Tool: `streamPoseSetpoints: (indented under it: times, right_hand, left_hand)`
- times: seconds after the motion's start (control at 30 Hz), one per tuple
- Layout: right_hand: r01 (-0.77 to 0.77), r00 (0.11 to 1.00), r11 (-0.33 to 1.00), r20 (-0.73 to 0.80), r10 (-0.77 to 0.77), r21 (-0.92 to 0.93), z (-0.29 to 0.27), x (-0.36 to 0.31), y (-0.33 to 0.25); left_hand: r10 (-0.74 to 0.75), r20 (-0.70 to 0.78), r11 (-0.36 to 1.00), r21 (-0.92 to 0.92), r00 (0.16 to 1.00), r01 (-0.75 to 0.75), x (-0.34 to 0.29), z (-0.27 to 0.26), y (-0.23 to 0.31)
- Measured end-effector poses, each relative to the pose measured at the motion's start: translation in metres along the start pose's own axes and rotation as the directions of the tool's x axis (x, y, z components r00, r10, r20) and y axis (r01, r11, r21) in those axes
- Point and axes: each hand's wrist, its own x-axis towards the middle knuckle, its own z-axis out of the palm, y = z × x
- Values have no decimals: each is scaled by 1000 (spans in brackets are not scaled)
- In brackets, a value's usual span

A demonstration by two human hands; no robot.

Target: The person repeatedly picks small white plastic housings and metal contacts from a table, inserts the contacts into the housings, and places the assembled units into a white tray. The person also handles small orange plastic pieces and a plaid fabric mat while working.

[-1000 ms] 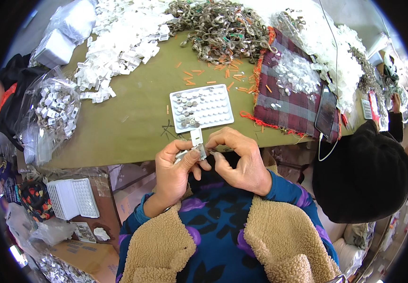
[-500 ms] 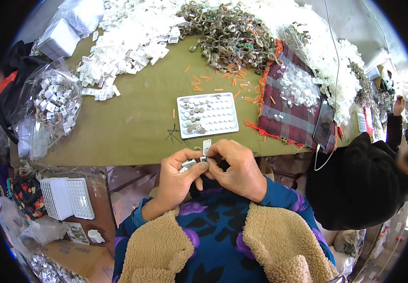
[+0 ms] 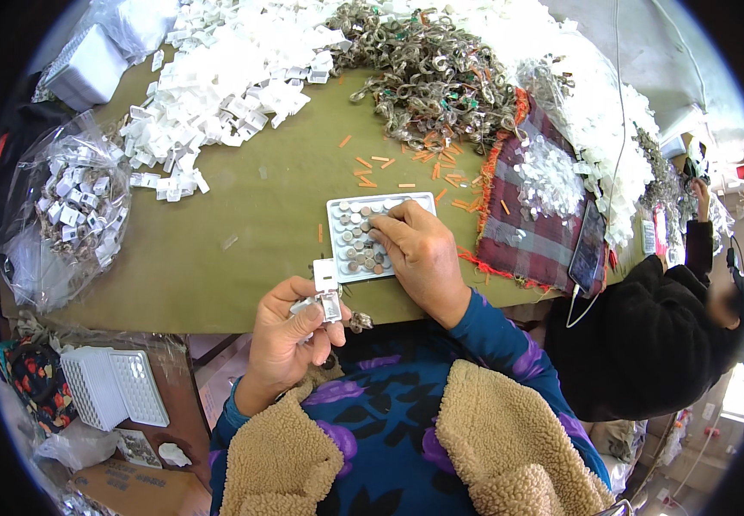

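Observation:
My left hand [image 3: 279,337] is closed around a small white plastic case [image 3: 330,301], whose lid stands up and open. More white pieces show between its fingers. A short bundle of clear, greyish wire [image 3: 360,321] hangs beside the case. Over the white tray [image 3: 363,277] is my right hand [image 3: 430,262], thumb and forefinger pinched down among the round button cells [image 3: 356,218]. Whatever lies between those fingertips is hidden. Rows of cells fill the left part of the tray; my hand covers much of its right side.
White cases [image 3: 243,95] are heaped at the far left, beside tangled wire leads [image 3: 440,77]. Orange strips [image 3: 367,182] lie scattered. At right are a plaid cloth [image 3: 514,232] with clear pieces and a phone [image 3: 589,249]. A filled plastic bag [image 3: 79,206] stands left. Another person [image 3: 647,344] sits right.
My hands have parted. The right one has moved forward onto the tray, while the left keeps the white case, now lower left of the tray. The view has shifted slightly.

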Motion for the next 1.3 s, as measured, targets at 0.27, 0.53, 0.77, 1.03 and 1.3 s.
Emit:
streamPoseSetpoints:
  times: [0.27, 0.53, 0.77, 1.03, 1.3]
  right_hand:
    - [1, 998, 993, 70, -9, 117, -7, 8, -2]
    - [205, 969, 979, 143, -204, 4, -5, 9, 2]
    - [83, 985, 976, 131, -110, 200, -21, 4, -19]
    - [115, 987, 933, 66, -146, 340, -45, -38, -61]
    - [59, 998, 893, -22, -55, 445, -58, -44, -61]
  left_hand:
    - [-15, -38, 1000, 5, 999, 15, 6, -7, 2]
    - [27, -75, 998, 50, 997, -23, 8, 3, 1]
    - [46, -65, 998, 43, 997, -43, 4, 14, -9]
    - [107, -77, 973, 215, 991, -88, -6, 31, -33]
    - [117, -134, 974, 211, 984, -87, -12, 46, -36]
